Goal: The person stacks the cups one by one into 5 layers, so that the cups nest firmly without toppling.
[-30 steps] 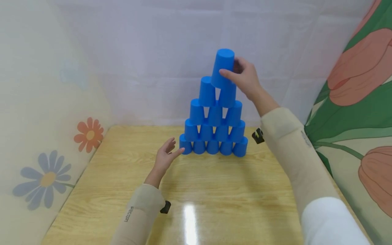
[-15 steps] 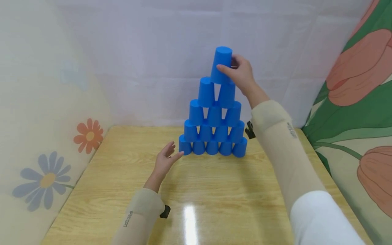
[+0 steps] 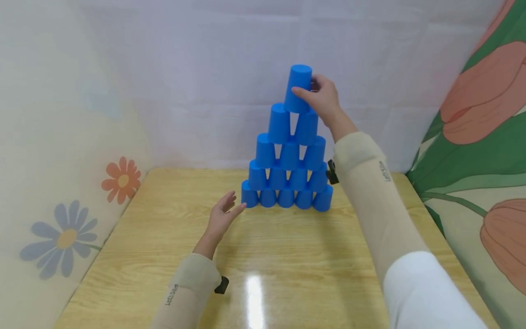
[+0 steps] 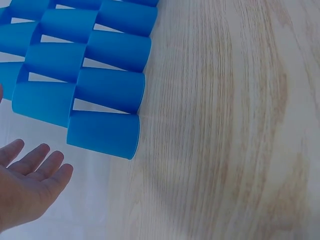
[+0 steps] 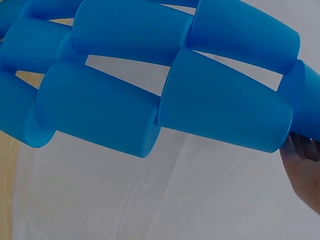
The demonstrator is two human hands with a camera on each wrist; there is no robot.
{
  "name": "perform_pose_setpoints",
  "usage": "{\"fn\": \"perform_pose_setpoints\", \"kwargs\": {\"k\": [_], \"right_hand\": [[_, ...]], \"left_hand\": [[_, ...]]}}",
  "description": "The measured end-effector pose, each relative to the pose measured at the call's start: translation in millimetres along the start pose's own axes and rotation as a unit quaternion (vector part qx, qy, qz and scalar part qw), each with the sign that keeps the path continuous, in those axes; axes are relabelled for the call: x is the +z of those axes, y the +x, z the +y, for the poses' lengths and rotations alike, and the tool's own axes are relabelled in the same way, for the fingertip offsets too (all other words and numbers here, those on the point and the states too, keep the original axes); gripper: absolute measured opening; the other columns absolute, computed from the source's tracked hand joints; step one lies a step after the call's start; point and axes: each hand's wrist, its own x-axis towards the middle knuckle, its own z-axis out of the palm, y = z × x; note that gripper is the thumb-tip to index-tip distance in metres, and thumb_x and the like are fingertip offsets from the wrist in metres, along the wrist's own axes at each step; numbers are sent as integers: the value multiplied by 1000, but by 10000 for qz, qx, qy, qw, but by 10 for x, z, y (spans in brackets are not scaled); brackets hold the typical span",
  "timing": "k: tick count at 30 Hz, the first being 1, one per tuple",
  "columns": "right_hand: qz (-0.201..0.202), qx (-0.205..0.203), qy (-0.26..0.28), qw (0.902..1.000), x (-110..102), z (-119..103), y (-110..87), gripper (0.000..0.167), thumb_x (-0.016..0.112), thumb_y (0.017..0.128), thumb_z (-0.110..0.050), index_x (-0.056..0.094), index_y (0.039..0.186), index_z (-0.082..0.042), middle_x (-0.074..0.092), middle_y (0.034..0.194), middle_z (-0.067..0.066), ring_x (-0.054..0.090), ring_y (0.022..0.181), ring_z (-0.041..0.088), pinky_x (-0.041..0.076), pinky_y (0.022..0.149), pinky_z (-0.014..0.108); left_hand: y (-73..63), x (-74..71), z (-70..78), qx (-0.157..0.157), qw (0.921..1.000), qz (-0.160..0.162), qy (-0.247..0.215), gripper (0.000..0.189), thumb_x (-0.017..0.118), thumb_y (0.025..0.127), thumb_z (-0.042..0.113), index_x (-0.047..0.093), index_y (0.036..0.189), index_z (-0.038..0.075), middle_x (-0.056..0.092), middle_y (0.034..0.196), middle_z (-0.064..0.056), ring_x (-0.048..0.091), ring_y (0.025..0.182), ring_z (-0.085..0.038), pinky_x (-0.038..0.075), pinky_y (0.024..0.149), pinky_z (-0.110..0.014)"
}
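Blue upside-down cups (image 3: 289,155) form a pyramid of several rows, narrowing upward. My right hand (image 3: 325,101) grips the single top cup (image 3: 298,91) from its right side, thumb across the front. That cup stands upright over the gap between the two cups of the row below; its rim appears to meet their tops. In the right wrist view, part of this cup (image 5: 306,100) shows beside my fingers (image 5: 296,160). My left hand (image 3: 221,217), fingers spread and holding nothing, hovers by the lower-left cup (image 3: 249,197). The left wrist view shows a gap between its fingertips (image 4: 61,172) and the cups (image 4: 102,135).
The pyramid stands toward the back of a wood-grain table (image 3: 287,260). Behind it hangs a white cloth (image 3: 197,91). Walls with painted flowers flank the table, a blue flower (image 3: 65,239) on the left and large tulips (image 3: 485,91) on the right.
My right hand has brought the top cup slightly left, from in front of the row's right cup to over both cups. The right forearm swung left. My left hand has barely moved.
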Motion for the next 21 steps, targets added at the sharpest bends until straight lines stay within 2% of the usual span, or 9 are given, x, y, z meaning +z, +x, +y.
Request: {"fn": "perform_pose_setpoints", "kwargs": {"k": [8, 21], "right_hand": [[18, 41, 62, 10000, 4, 5, 10, 67, 59, 75, -46, 37, 129, -13, 44, 125, 1, 41, 111, 15, 35, 92, 31], [-1, -60, 76, 10000, 10, 0, -4, 69, 59, 74, -47, 35, 130, -15, 41, 128, -1, 40, 113, 14, 34, 93, 32]], "left_hand": [[-8, -3, -17, 77, 9999, -26, 62, 71, 63, 76, 37, 32, 132, 7, 36, 130, -16, 33, 118, -30, 30, 94, -41], [-44, -8, -14, -58, 9999, -40, 113, 73, 63, 76, 39, 31, 133, 8, 34, 132, -16, 32, 119, -30, 32, 93, -43]]}}
